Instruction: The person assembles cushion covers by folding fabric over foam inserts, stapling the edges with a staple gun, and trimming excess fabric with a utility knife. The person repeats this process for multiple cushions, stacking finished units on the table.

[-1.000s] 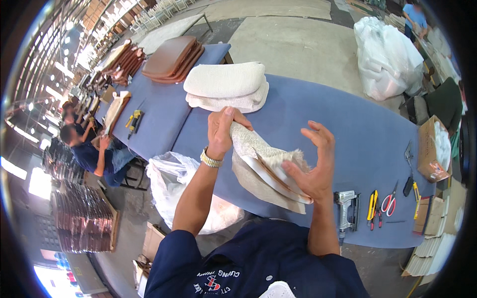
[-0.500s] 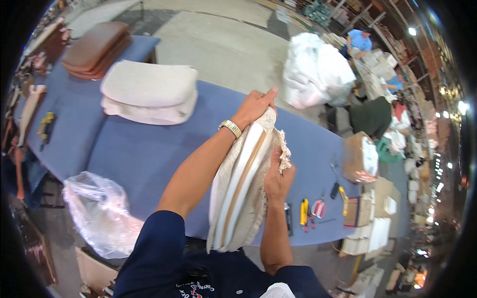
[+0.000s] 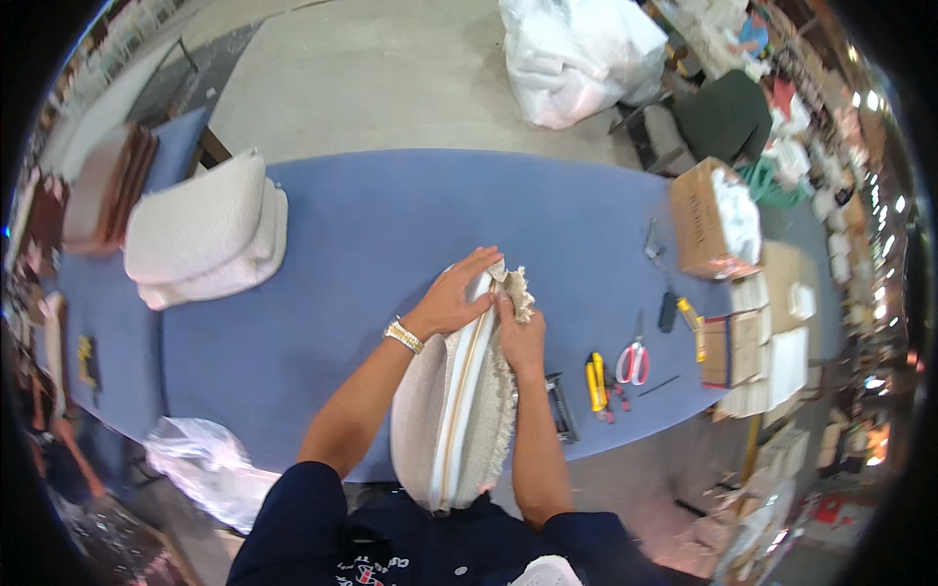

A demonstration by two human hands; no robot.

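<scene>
Person stands at a long blue fabric-covered worktop (image 3: 391, 225), holding a cream textured fabric cushion cover with a pale zip strip down its edge (image 3: 454, 410) upright on edge, lower end near the torso, top end over the worktop's near side. Left hand (image 3: 451, 298) lies on the cover's top left, fingers (image 3: 479, 262) spread flat over the fabric and curled onto the zip end. Right hand (image 3: 523, 337) grips the top right, fingers closed narrow on the frayed cream edge beside the zip. Both hands meet at the zip's upper end, touching the cover and nearly each other.

Step in hand, as a judgement: working the zip end or seam at the top of the cover, either closing it or lining up the 2 edges. Next move probably calls for the left hand to pin the fabric taut while the right pulls along the strip; zip slider not visible, cannot tell where it sits.

Around: 2 stacked cream padded cushions (image 3: 200, 234) well apart at far left, red-handled scissors (image 3: 633, 361) and yellow utility knife (image 3: 593, 381) near the right hand, brown cardboard box (image 3: 699, 220) further right, clear plastic bag (image 3: 200, 464) below the worktop's edge at left.
</scene>
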